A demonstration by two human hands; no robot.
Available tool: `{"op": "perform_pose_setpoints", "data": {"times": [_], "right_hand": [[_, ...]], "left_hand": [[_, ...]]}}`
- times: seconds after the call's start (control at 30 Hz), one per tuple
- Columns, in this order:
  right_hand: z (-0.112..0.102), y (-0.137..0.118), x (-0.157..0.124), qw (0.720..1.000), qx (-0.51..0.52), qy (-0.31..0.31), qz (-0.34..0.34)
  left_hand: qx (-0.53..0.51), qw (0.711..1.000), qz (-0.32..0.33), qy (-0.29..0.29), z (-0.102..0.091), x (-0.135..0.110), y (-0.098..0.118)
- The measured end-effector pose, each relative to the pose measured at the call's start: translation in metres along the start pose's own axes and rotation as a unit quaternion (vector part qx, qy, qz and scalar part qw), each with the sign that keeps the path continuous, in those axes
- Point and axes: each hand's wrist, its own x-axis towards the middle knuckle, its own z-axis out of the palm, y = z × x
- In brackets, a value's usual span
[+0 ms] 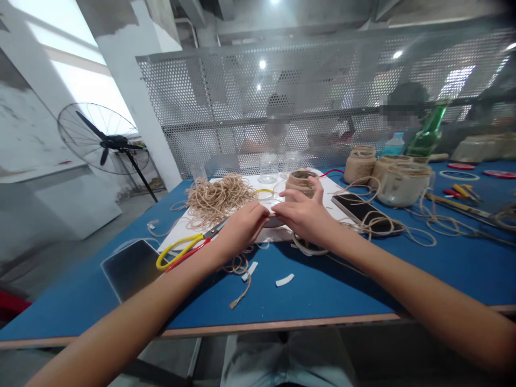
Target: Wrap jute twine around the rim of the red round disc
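Note:
My left hand (245,227) and my right hand (307,213) meet above the white sheet (177,232), their fingertips pinched together. Between them shows a pale, rounded piece (274,221) with a thin tan edge; my fingers hide most of it, so its kind is unclear. Right behind my right hand stands a twine-wrapped jar (297,181). Beside my left forearm lie scissors (181,250) with yellow and red handles. A big heap of loose twine (220,199) rests to the left. Under my right wrist a dark-centred ring with a white rim (308,249) is partly covered.
Clear glass jars (268,167) stand at the back. To the right are a phone (365,214) with twine across it, wrapped jars (360,164) and a green bottle (429,131). White scraps (285,280) lie near the table's front edge (282,325). A perforated screen (226,102) rises behind.

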Motion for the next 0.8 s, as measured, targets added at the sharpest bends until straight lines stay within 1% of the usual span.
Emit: {"op": "perform_pose_setpoints", "data": {"times": [0.07, 0.1, 0.2, 0.27, 0.33, 0.43, 0.57, 0.63, 0.7, 0.8], "right_hand": [[0.000, 0.001, 0.000, 1.000, -0.003, -0.013, 0.008], [0.000, 0.001, -0.001, 1.000, -0.004, -0.024, 0.010], [-0.001, 0.004, -0.002, 0.998, 0.005, -0.070, 0.010], [-0.004, 0.006, -0.002, 0.995, 0.025, -0.095, 0.010], [-0.006, 0.009, -0.002, 0.995, 0.042, -0.093, 0.019], [-0.008, 0.012, 0.000, 0.996, 0.046, -0.063, 0.040], [-0.008, 0.014, 0.000, 0.996, 0.042, -0.060, 0.043], [-0.007, 0.015, -0.001, 0.996, 0.041, -0.063, 0.040], [-0.004, 0.017, -0.001, 0.995, 0.048, -0.078, 0.033], [0.001, 0.018, -0.001, 0.988, 0.072, -0.136, -0.002]], "left_hand": [[0.044, 0.999, 0.017, 0.009, 0.001, 0.000, -0.001], [0.065, 0.997, 0.029, 0.003, 0.003, 0.000, -0.002], [0.105, 0.991, 0.071, -0.041, 0.008, -0.002, -0.005], [0.123, 0.987, 0.086, -0.058, 0.012, -0.002, -0.008], [0.147, 0.983, 0.089, -0.061, 0.014, -0.003, -0.010], [0.173, 0.977, 0.096, -0.081, 0.014, -0.003, -0.010], [0.159, 0.977, 0.085, -0.114, 0.011, -0.003, -0.008], [0.154, 0.978, 0.076, -0.120, 0.011, -0.004, -0.008], [0.151, 0.978, 0.073, -0.123, 0.011, -0.005, -0.009], [0.143, 0.978, 0.072, -0.135, 0.013, -0.005, -0.011]]}}
